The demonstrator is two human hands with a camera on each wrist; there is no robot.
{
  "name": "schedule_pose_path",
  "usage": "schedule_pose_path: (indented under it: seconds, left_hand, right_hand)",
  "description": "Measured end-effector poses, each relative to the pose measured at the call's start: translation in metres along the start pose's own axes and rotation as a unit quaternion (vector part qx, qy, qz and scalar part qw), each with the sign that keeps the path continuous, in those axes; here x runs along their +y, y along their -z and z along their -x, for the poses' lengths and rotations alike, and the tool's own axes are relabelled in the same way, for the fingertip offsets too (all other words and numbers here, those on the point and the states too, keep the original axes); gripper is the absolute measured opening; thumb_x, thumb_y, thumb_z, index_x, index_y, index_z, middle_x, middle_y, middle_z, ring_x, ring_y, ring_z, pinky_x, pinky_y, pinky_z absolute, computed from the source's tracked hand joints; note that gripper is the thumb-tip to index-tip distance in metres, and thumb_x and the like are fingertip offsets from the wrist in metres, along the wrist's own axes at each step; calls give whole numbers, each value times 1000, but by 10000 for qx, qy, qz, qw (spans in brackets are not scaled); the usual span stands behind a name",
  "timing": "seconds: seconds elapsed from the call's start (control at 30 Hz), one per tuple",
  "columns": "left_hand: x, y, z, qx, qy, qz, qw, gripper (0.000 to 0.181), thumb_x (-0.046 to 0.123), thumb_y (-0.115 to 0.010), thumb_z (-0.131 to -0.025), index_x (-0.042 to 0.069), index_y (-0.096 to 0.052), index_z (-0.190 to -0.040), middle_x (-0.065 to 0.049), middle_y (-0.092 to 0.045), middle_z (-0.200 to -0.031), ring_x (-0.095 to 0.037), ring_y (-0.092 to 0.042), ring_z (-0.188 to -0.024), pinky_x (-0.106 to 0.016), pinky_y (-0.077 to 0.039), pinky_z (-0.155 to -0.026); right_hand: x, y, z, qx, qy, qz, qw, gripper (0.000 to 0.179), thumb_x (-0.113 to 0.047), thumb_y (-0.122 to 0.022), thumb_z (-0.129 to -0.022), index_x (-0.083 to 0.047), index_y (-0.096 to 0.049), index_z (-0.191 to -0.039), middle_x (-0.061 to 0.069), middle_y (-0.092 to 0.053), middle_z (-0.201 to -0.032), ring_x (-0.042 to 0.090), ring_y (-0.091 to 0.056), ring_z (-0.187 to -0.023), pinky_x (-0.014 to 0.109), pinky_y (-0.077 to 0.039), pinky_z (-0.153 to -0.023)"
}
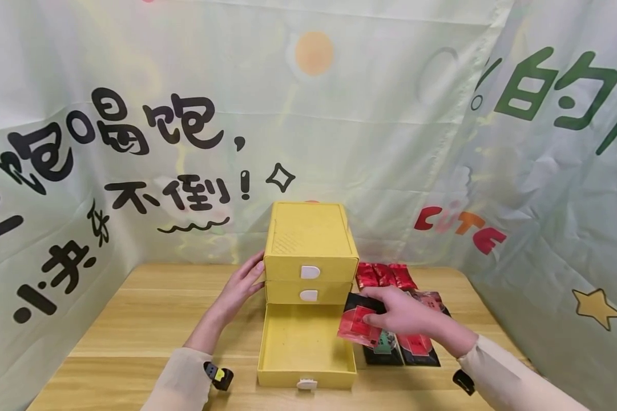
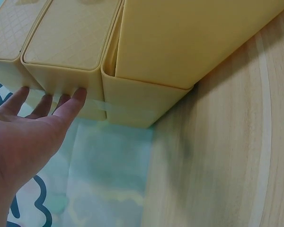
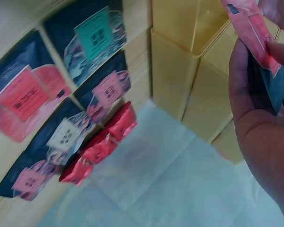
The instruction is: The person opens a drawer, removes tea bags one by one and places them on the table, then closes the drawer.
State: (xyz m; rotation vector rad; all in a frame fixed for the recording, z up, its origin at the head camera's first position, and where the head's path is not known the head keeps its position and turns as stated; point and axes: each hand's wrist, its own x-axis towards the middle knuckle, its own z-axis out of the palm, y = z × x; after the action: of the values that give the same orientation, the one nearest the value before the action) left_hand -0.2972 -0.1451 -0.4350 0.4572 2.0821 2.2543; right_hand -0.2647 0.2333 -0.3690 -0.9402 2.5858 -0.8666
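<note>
A yellow three-tier drawer box [image 1: 310, 231] stands on the wooden table, its bottom drawer [image 1: 282, 378] pulled out and the upper two closed. My left hand [image 1: 238, 288] rests its fairly straight fingertips against the box's left side, as the left wrist view also shows. A black and red sachet [image 1: 357, 326] is pinched between thumb and fingers of my right hand [image 1: 406, 311], held beside the pulled-out drawer's right edge. Nothing lies in the visible part of that drawer. Right of the box lie several flat black sachets, including one with a green label [image 3: 95, 35] and one with a red label [image 3: 26, 94].
Small shiny red packets [image 1: 385, 275] lie in a row behind the black sachets. A sachet with a white label [image 3: 66, 135] is among them. Printed cloth [image 1: 370, 142] hangs around the table's back and sides. Each sleeve has a dark strap near the wrist.
</note>
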Motion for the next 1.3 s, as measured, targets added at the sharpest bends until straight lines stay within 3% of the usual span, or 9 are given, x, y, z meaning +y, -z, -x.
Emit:
schedule_pose_path:
  seconds: [0.13,0.27,0.53,0.63,0.97,1.3]
  left_hand:
    - [1,1,0,-14,-28,-33,10000,60,30,-48,-112,9,-28,-165,-11,-26,-170,-32,-30,-153,-54,-36,-120]
    - [2,1,-1,-47,-37,-47,10000,60,31,-48,-112,10,-28,-165,-11,-26,-170,-32,-29,-154,-54,-36,-120]
    - [2,1,-2,-32,-37,-12,10000,60,30,-48,-112,9,-28,-165,-11,-26,-170,-32,-32,-152,-53,-37,-120]
    - [2,1,-2,-29,-48,-25,10000,60,29,-48,-112,8,-28,-165,-12,-26,-170,-33,-31,-153,-54,-37,-120]
    - [2,1,-1,-17,-39,-26,10000,60,29,-48,-112,9,-28,-165,-11,-26,-170,-33,-30,-154,-54,-36,-120]
    - [0,2,0,-41,-38,-35,10000,59,30,-48,-112,11,-29,-165,-10,-27,-170,-32,-30,-153,-53,-37,-120]
  right_hand:
    - [7,6,7,-29,-229,-30,9997,49,-13,-70,-97,0,-58,-143,12,-64,-131,8,-55,-68,31,-53,-75]
    - [17,12,15,-61,-329,-112,9994,49,-2,-69,-91,2,-60,-138,10,-65,-115,8,-41,-52,27,-44,-58]
    - [47,24,31,-17,-405,29,9992,29,0,-73,-84,-8,-68,-112,0,-61,-87,9,-50,-63,26,-43,-58]
    - [59,27,37,8,-311,187,9993,23,-2,-76,-84,-11,-67,-104,-3,-60,-85,8,-50,-69,26,-42,-61]
    - [101,38,61,55,-610,570,9965,29,-8,-81,-86,-6,-68,-112,-2,-67,-103,9,-55,-88,29,-49,-72]
    - [140,55,78,58,-1232,437,9914,16,-3,-76,-88,-6,-64,-99,1,-58,-89,12,-49,-76,26,-43,-62]
